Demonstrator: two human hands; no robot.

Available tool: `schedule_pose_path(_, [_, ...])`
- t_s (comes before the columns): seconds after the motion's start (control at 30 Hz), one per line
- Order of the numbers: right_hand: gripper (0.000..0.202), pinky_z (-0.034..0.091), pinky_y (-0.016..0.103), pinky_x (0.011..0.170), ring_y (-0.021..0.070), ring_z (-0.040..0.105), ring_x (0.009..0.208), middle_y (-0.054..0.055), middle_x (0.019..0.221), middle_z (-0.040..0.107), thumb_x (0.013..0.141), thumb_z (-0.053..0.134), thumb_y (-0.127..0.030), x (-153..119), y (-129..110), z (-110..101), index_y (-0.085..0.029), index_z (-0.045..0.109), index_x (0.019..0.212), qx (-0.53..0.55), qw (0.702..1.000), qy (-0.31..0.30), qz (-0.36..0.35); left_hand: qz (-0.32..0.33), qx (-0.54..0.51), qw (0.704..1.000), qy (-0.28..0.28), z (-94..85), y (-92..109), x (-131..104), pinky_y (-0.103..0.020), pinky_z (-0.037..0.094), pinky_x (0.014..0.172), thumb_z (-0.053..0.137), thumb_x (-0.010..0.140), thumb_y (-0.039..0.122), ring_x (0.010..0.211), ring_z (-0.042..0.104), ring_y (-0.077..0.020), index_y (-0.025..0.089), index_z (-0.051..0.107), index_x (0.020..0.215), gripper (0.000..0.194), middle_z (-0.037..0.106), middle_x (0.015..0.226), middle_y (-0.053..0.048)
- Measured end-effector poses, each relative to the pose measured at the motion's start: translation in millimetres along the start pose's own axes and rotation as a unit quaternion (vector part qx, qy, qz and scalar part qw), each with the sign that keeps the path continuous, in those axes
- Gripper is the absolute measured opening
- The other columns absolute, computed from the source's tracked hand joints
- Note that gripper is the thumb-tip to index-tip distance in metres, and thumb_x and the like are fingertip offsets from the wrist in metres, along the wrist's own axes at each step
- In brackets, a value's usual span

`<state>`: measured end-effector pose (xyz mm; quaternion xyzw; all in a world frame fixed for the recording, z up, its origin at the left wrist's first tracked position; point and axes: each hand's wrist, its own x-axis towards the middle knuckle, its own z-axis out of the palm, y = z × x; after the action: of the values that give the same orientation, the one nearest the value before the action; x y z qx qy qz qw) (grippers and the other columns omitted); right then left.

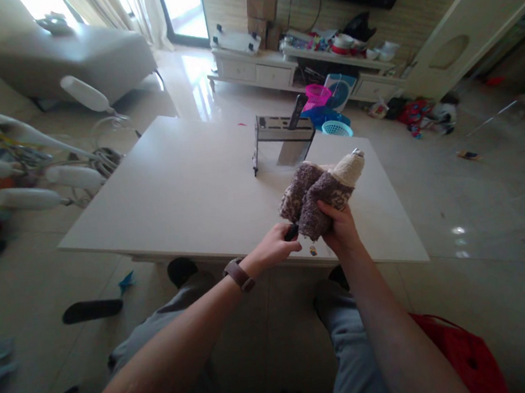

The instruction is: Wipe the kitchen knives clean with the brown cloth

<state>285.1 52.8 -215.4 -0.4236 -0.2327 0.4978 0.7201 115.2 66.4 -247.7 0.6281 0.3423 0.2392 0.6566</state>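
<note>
- Right hand (pixel 343 230) clasps a brown-and-cream cloth (pixel 323 188) above the white table (pixel 169 182), long axis slanting away rightward to a silvery tip (pixel 357 153).
- Left hand (pixel 275 246), curled, grips a black handle (pixel 290 232) at the near end.

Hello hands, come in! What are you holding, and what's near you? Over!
Left hand: closed on black handle. Right hand: gripping brown-and-cream towel, metal tip poking out. Knife rack standing beyond towel on white table.
</note>
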Motion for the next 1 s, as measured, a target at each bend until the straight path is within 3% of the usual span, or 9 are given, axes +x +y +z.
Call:
schedule_pose_path(0.07, [0.040, 0.065, 0.037, 0.085, 0.0180, 0.076, 0.083, -0.001, 0.095, 0.081, 0.061, 0.091, -0.017, 8, -7, -10, -0.023, 0.075, 0.097, 0.016, 0.999, 0.023, -0.035, 0.010, 0.052, 0.998, -0.018, -5.4, 2, -1, -0.026, 0.024, 0.053, 0.066, 0.068, 0.028, 0.057, 0.034, -0.0095, 0.020, 0.043, 0.064, 0.025, 0.039, 0.060, 0.006])
schedule_pose_path(0.2, [0.035, 0.064, 0.039, 0.093, 0.0173, 0.077, 0.094, -0.001, 0.105, 0.081, 0.072, 0.084, -0.020, 27, -24, -37, -0.024, 0.075, 0.105, 0.061, 0.992, 0.077, -0.076, 0.018, 0.111, 0.993, -0.039, -14.1, 5, -3, -0.029, 0.022, 0.055, 0.061, 0.078, 0.034, 0.057, 0.033, -0.0105, 0.020, 0.044, 0.064, 0.026, 0.037, 0.060, 0.005])
schedule_pose_path(0.33, [0.026, 0.064, 0.042, 0.095, 0.0191, 0.077, 0.101, -0.002, 0.108, 0.081, 0.080, 0.077, -0.026, 38, -39, -58, -0.027, 0.075, 0.106, 0.095, 0.982, 0.113, -0.118, 0.008, 0.121, 0.992, -0.043, -17.8, 6, -5, -0.029, 0.020, 0.054, 0.056, 0.084, 0.039, 0.056, 0.032, -0.0105, 0.020, 0.044, 0.064, 0.030, 0.035, 0.059, 0.005])
schedule_pose_path(0.47, [0.024, 0.064, 0.044, 0.095, 0.0217, 0.077, 0.105, 0.000, 0.107, 0.081, 0.082, 0.075, -0.035, 37, -45, -63, -0.026, 0.076, 0.104, 0.107, 0.982, 0.115, -0.107, 0.014, 0.074, 0.997, -0.026, -17.6, 5, -4, -0.028, 0.020, 0.052, 0.055, 0.086, 0.042, 0.053, 0.032, -0.0093, 0.020, 0.046, 0.065, 0.032, 0.037, 0.057, 0.006])
schedule_pose_path(0.67, [0.031, 0.063, 0.042, 0.095, 0.0207, 0.076, 0.101, 0.000, 0.104, 0.081, 0.077, 0.083, -0.032, 15, -20, -36, -0.025, 0.074, 0.106, 0.058, 0.995, 0.075, -0.026, -0.012, -0.099, 0.995, 0.017, -13.7, 1, 3, -0.024, 0.021, 0.042, 0.056, 0.084, 0.050, 0.040, 0.033, -0.0072, 0.022, 0.044, 0.063, 0.037, 0.038, 0.047, 0.007])
schedule_pose_path(0.83, [0.045, 0.064, 0.037, 0.088, 0.0192, 0.076, 0.093, -0.001, 0.100, 0.081, 0.063, 0.093, -0.023, -7, 9, 0, -0.024, 0.073, 0.104, 0.011, 1.000, 0.005, 0.006, -0.019, -0.183, 0.983, -0.005, -8.0, 0, 5, -0.021, 0.020, 0.036, 0.062, 0.078, 0.052, 0.033, 0.031, -0.0065, 0.022, 0.045, 0.065, 0.036, 0.039, 0.043, 0.008])
schedule_pose_path(1.0, [0.047, 0.065, 0.037, 0.083, 0.0209, 0.075, 0.087, 0.001, 0.096, 0.081, 0.057, 0.094, -0.019, -11, 20, 11, -0.021, 0.073, 0.100, -0.018, 1.000, -0.012, 0.017, -0.026, -0.200, 0.979, -0.038, -4.0, -3, 3, -0.021, 0.018, 0.035, 0.062, 0.076, 0.047, 0.031, 0.027, -0.0064, 0.023, 0.047, 0.069, 0.030, 0.035, 0.040, 0.010])
